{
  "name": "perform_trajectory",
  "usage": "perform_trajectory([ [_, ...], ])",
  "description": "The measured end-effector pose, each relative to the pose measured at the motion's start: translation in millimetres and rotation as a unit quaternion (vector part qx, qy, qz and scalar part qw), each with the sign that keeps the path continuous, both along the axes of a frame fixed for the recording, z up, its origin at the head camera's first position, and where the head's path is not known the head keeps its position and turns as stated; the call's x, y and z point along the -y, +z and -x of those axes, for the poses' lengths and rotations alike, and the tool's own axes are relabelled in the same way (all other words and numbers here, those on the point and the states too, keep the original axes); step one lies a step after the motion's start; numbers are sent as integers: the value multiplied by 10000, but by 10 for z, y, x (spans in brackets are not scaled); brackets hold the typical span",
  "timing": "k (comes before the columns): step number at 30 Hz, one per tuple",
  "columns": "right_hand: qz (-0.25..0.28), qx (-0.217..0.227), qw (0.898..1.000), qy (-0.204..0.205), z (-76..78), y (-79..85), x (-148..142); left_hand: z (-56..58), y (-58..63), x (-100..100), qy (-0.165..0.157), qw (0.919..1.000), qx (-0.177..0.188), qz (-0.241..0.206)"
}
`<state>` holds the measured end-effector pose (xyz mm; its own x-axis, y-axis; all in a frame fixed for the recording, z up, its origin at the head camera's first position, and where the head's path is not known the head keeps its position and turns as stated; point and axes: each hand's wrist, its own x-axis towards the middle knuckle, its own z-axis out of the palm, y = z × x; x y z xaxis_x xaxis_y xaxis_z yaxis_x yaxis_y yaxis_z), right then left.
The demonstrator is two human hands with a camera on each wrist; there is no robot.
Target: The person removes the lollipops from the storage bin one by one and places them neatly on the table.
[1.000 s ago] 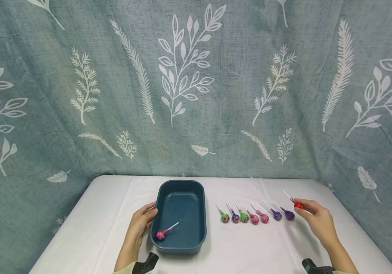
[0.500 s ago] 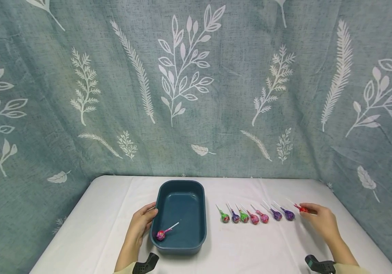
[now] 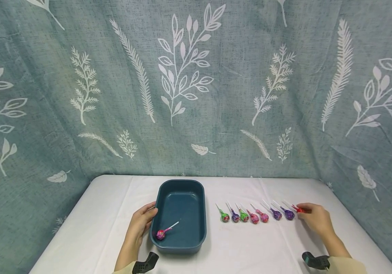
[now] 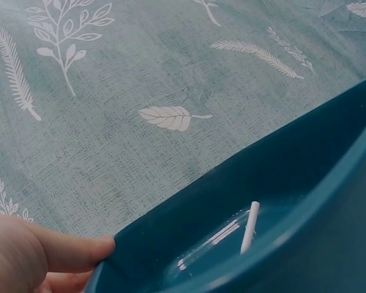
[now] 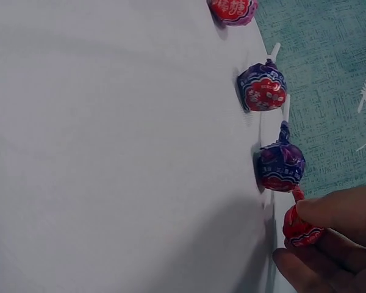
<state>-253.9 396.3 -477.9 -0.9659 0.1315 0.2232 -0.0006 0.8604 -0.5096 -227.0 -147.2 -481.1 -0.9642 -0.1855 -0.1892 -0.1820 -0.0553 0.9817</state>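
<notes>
In the head view my left hand [image 3: 143, 220] holds the left wall of a dark teal plastic container [image 3: 182, 209]. The left wrist view shows its thumb [image 4: 79, 251] pressed at the rim. One pink lollipop [image 3: 161, 234] with a white stick lies inside, near the front left corner. On the right, my right hand [image 3: 317, 220] pinches a red-wrapped lollipop [image 5: 302, 231] by its head between thumb and fingers, stick pointing to the back left. It is beside the dark purple lollipop [image 3: 289, 215] at the row's right end, and the fingers partly cover it.
A row of wrapped lollipops runs right of the container: green [image 3: 225, 217] ones, pink [image 3: 264, 218] ones and purple [image 3: 277, 215] ones, sticks toward the back. A white cloth covers the table [image 3: 244, 247]. Behind it hangs a green curtain [image 3: 216, 114] with white leaf prints.
My right hand has moved slightly left with the red lollipop, bringing it close beside the end purple one. The left hand and the container have stayed in place.
</notes>
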Motion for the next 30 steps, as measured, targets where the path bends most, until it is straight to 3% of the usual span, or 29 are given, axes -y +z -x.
perform_trajectory([
  [14,82,447,9989,-130,38,-58,41,-11,5,17,-72,9999,-93,34],
  [30,74,419,9991,22,9,-36,50,-10,-5,15,-73,9999,-124,36],
])
